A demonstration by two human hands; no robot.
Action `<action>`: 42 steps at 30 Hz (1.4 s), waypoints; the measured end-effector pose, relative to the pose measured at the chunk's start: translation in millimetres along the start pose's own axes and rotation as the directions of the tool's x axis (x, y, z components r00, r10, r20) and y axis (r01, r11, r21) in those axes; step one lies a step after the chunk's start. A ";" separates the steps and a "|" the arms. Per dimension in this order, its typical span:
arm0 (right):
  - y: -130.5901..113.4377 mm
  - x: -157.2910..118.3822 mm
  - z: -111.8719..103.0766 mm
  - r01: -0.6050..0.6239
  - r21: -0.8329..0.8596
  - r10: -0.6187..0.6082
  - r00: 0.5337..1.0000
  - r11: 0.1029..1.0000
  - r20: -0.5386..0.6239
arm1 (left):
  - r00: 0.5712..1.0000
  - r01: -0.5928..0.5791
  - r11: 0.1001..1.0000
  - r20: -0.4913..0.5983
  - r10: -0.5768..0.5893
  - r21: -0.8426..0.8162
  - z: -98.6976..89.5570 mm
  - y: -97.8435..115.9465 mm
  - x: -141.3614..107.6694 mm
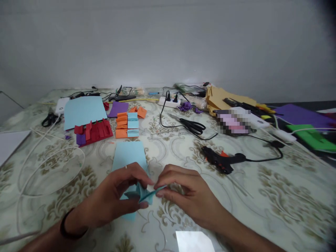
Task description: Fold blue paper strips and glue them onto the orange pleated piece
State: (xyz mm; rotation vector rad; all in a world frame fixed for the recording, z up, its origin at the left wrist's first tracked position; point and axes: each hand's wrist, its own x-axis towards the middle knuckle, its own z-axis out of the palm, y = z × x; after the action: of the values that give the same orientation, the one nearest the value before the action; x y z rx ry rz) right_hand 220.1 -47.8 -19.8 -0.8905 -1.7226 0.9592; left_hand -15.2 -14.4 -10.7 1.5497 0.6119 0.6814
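Left hand [111, 196] beside right hand [193, 190], fingers [174, 179] pinched

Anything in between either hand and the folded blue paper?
Nothing visible. The left hand and right hand both already pinch the folded blue paper. The flat light blue sheet lies on the tablecloth beyond it, not in between.
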 end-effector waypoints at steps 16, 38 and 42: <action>2.9 -1.1 0.9 0.062 -0.179 -0.091 0.983 0.982 -0.160 | 0.960 -0.183 0.947 -0.162 0.230 0.266 0.8 3.3 -5.1; 2.9 -0.2 -0.9 0.094 -0.033 -0.098 0.983 0.995 -0.156 | 0.991 -0.073 0.953 -0.088 0.103 0.294 0.6 -0.3 -4.5; 1.4 0.9 -0.6 0.031 0.001 -0.030 0.988 1.000 -0.154 | 0.989 -0.037 0.922 -0.116 0.088 0.385 -0.9 -0.2 -4.3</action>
State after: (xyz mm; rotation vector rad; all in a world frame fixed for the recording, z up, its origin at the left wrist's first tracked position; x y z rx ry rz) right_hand 220.6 -46.2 -20.5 -0.9099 -1.5984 0.8499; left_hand -18.8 -16.9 -11.1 1.9038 0.8347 0.7468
